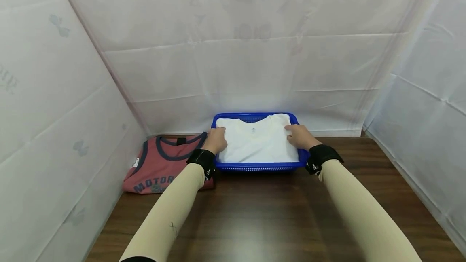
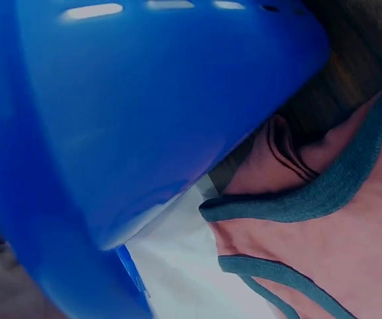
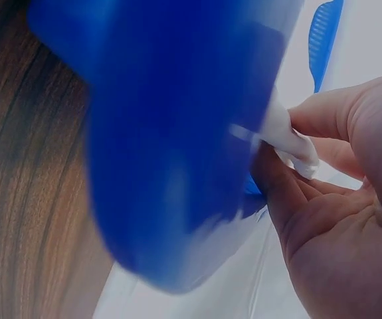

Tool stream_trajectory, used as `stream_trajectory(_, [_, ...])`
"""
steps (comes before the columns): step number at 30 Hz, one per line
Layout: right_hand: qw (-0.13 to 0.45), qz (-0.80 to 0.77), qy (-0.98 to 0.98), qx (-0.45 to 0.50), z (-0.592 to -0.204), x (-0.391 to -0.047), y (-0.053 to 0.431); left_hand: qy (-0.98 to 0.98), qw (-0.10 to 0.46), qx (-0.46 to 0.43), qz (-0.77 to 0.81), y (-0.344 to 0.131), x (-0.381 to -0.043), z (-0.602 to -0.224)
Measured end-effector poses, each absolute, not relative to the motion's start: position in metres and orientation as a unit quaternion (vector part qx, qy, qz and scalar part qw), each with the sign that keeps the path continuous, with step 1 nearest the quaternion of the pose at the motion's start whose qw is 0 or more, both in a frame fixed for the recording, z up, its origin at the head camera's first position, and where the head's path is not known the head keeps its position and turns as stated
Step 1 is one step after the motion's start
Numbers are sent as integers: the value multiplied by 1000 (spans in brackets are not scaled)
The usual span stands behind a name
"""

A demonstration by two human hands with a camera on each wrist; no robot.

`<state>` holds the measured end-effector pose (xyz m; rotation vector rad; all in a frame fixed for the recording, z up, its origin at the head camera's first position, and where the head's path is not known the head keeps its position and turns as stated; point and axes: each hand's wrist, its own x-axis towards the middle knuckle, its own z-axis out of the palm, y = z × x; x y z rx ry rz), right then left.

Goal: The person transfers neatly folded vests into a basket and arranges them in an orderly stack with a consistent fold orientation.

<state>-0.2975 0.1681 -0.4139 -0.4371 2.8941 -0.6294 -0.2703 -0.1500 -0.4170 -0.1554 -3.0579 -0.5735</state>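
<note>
A folded white T-shirt (image 1: 256,140) lies in a blue plastic basket (image 1: 255,166) against the back wall in the head view. My left hand (image 1: 215,140) holds the T-shirt's left edge, over the basket's left rim. On the opposite side, my right hand (image 1: 301,136) pinches the right edge. The right wrist view shows the thumb and fingers gripping a fold of white cloth (image 3: 295,143) just inside the blue basket wall (image 3: 171,146). In the left wrist view, the basket's side (image 2: 144,113) fills much of the picture and hides the left fingers.
A folded red shirt (image 1: 165,169) with dark trim and lettering lies left of the basket, close to the left forearm. The dark wooden table (image 1: 251,213) is enclosed by white sheeting (image 1: 255,72) at the back and both sides.
</note>
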Motion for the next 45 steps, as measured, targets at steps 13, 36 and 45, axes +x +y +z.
stream_trajectory(13, [69,-222,963,-137,-402,-289,173,-959,45,-76,-270,-162,-262,-412])
stream_trajectory(36, [-203,-326,890,-247,-406,-225,242,-955,89,-101,-263,-271,-214,-434])
stream_trajectory(45, [-230,-307,898,-214,-425,-204,273,-972,69,-90,-207,-303,-200,-459])
